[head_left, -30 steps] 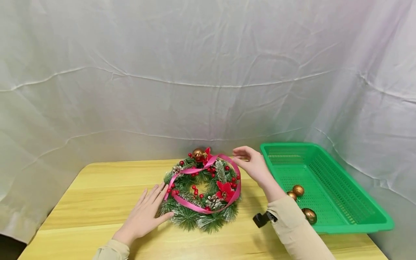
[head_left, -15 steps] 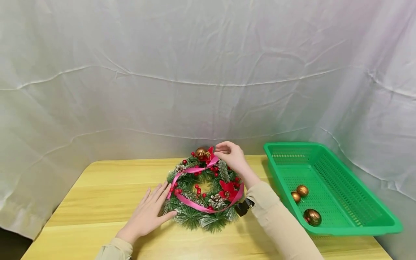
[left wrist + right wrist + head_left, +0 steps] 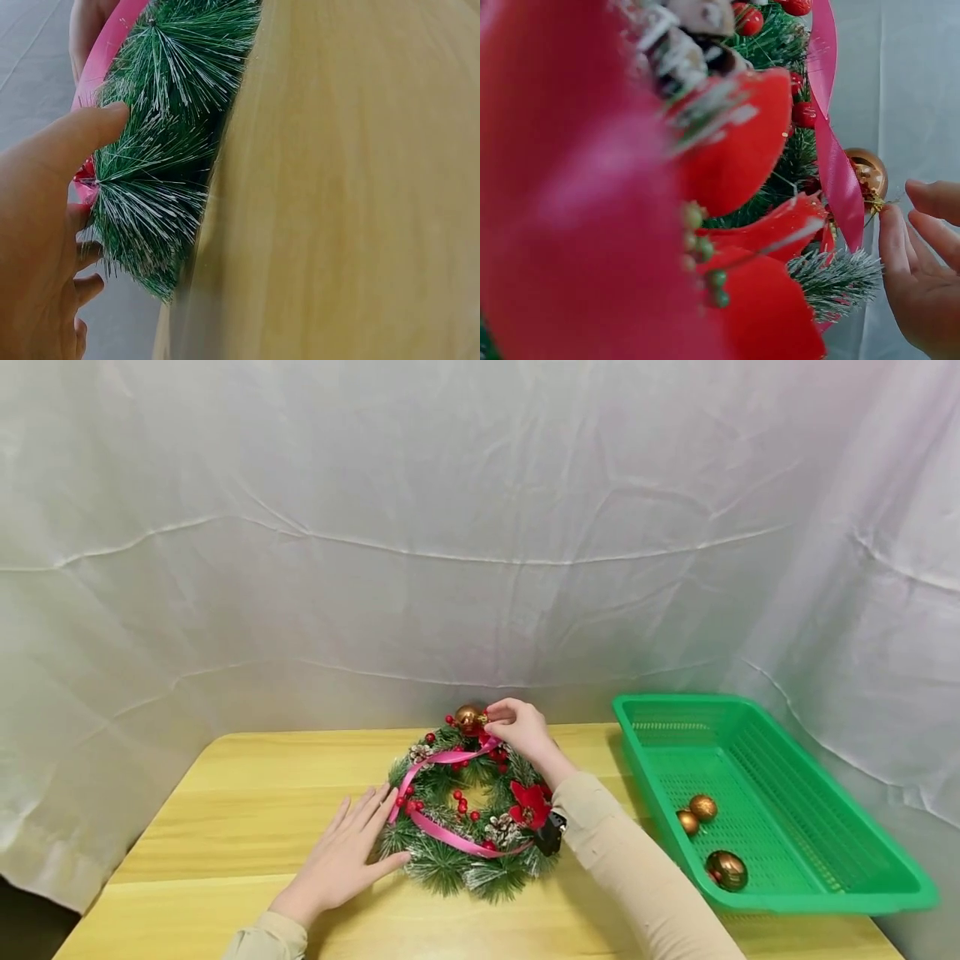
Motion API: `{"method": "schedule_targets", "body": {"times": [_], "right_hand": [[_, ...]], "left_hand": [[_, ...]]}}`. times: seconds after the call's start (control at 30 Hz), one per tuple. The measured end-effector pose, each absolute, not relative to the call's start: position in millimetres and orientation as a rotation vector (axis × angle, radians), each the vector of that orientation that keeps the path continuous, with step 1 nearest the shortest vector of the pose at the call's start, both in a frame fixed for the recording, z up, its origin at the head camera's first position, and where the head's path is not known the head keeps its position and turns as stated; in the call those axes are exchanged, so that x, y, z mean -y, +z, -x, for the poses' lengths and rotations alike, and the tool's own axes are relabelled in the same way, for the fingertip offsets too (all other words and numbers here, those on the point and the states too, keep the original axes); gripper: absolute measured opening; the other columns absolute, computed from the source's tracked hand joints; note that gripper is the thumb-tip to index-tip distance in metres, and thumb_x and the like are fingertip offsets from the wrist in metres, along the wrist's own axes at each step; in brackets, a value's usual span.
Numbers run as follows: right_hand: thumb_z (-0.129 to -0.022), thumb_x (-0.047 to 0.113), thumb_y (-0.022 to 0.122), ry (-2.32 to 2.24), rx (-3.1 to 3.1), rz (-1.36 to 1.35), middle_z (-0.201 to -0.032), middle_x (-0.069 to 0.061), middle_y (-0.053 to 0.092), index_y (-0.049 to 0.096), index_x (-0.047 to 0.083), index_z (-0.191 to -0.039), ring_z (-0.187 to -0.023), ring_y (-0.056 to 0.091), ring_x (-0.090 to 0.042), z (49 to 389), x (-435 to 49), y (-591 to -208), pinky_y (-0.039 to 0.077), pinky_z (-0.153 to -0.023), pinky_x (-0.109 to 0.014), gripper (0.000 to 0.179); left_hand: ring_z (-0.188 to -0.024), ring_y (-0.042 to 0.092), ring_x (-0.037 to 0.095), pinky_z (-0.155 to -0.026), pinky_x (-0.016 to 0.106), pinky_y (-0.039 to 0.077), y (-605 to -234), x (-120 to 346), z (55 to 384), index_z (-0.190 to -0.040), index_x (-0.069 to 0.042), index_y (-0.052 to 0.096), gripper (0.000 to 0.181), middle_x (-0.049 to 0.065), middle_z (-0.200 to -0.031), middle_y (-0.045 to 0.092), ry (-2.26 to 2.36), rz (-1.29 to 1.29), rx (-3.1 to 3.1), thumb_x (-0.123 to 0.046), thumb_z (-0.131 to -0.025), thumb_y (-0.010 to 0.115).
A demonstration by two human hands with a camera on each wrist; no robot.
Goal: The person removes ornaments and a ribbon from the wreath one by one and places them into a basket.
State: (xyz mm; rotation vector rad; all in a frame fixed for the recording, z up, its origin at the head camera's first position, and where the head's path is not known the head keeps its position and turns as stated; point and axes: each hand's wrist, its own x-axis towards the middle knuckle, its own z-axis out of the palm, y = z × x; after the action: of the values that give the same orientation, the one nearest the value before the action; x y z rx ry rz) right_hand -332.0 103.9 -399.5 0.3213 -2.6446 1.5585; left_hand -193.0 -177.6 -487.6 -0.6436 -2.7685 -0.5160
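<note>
Two hands work at a frosted-pine wreath lying on the bench: it sits at two o'clock from the left hand and at seven o'clock from the right hand. The left hand's fingertips touch the rim at nine o'clock, its thumb at eight. The right hand is over the rim at one o'clock, its fingertips just beside the gold cord of a copper bauble at twelve o'clock. A pink ribbon loops across the wreath. Compared with half a second ago, the right hand has moved toward ten o'clock, off the ribbon's upper bend and closer to the bauble; the left hand has kept its place. The left hand lies flat with fingers straight and thumb spread apart, holding nothing. The right hand's fingers are bent, thumb near them; whether they pinch the cord, I cannot tell. The right forearm reaches in from five o'clock, the left from seven. At three o'clock, well apart from the wreath, stands a green plastic basket.
</note>
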Motion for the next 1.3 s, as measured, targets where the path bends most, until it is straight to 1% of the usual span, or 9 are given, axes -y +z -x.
{"method": "schedule_targets", "body": {"times": [0.07,0.2,0.37,0.43,0.6,0.8,0.87,1.03,1.3], "right_hand": [[-0.085,0.007,0.071,1.520,2.665,-0.316,-0.105,-0.012,0.069,0.066,0.001,-0.113,-0.095,0.066,-0.025,332,-104,-399,0.055,-0.076,-0.035,0.029],[-0.085,0.007,0.071,1.419,2.695,-0.322,-0.108,-0.012,0.069,0.067,0.003,-0.112,-0.097,0.065,-0.024,334,-103,-398,0.055,-0.078,-0.037,0.028],[-0.084,0.008,0.071,1.287,2.722,-0.336,-0.103,-0.010,0.071,0.070,0.004,-0.107,-0.093,0.066,-0.023,340,-101,-402,0.054,-0.077,-0.037,0.023],[-0.085,0.009,0.071,1.251,2.728,-0.327,-0.100,-0.009,0.072,0.070,0.005,-0.105,-0.090,0.067,-0.023,342,-100,-404,0.054,-0.075,-0.037,0.021],[-0.085,0.008,0.070,1.227,2.728,-0.288,-0.092,-0.007,0.072,0.071,0.006,-0.102,-0.083,0.066,-0.022,345,-99,-407,0.054,-0.071,-0.036,0.016],[-0.085,0.010,0.070,1.215,2.738,-0.273,-0.083,-0.005,0.071,0.071,0.007,-0.096,-0.074,0.064,-0.019,345,-97,-408,0.053,-0.065,-0.033,0.011],[-0.086,0.012,0.071,1.213,2.740,-0.278,-0.082,-0.004,0.070,0.071,0.008,-0.093,-0.072,0.064,-0.019,344,-96,-408,0.053,-0.064,-0.033,0.009],[-0.087,0.018,0.071,1.191,2.741,-0.285,-0.082,-0.002,0.070,0.071,0.010,-0.090,-0.072,0.062,-0.017,345,-94,-410,0.051,-0.063,-0.033,0.008],[-0.087,0.014,0.071,1.172,2.718,-0.289,-0.080,-0.002,0.069,0.070,0.010,-0.087,-0.070,0.062,-0.017,345,-93,-412,0.050,-0.063,-0.033,0.004]], "left_hand": [[-0.142,0.020,0.031,-0.115,0.052,0.009,-488,177,193,-0.152,-0.012,0.024,0.089,0.004,-0.158,0.014,-0.517,0.644,2.771,-0.064,-0.086,0.053],[-0.142,0.018,0.030,-0.115,0.051,0.007,-489,176,194,-0.152,-0.012,0.023,0.089,0.004,-0.158,0.013,-0.522,0.654,2.776,-0.064,-0.087,0.052],[-0.142,0.020,0.031,-0.114,0.053,0.010,-490,177,194,-0.152,-0.012,0.023,0.089,0.004,-0.158,0.013,-0.511,0.659,2.774,-0.064,-0.087,0.053],[-0.142,0.020,0.031,-0.115,0.052,0.008,-490,177,194,-0.152,-0.012,0.023,0.089,0.004,-0.158,0.013,-0.520,0.657,2.774,-0.064,-0.087,0.053],[-0.142,0.020,0.031,-0.116,0.040,-0.003,-490,177,194,-0.153,-0.012,0.023,0.089,0.003,-0.158,0.013,-0.548,0.651,2.774,-0.063,-0.087,0.054],[-0.143,0.017,0.029,-0.116,0.042,-0.003,-491,178,195,-0.153,-0.014,0.019,0.090,0.002,-0.159,0.010,-0.532,0.651,2.802,-0.065,-0.087,0.052],[-0.143,0.016,0.029,-0.116,0.041,-0.004,-491,179,195,-0.154,-0.014,0.019,0.090,0.002,-0.159,0.009,-0.530,0.654,2.807,-0.065,-0.087,0.051],[-0.143,0.018,0.030,-0.116,0.043,-0.002,-492,178,195,-0.153,-0.013,0.020,0.091,0.003,-0.159,0.011,-0.530,0.660,2.792,-0.065,-0.086,0.052],[-0.143,0.017,0.031,-0.116,0.043,-0.003,-489,178,194,-0.153,-0.013,0.020,0.090,0.004,-0.158,0.011,-0.550,0.648,2.800,-0.064,-0.087,0.053]]}}
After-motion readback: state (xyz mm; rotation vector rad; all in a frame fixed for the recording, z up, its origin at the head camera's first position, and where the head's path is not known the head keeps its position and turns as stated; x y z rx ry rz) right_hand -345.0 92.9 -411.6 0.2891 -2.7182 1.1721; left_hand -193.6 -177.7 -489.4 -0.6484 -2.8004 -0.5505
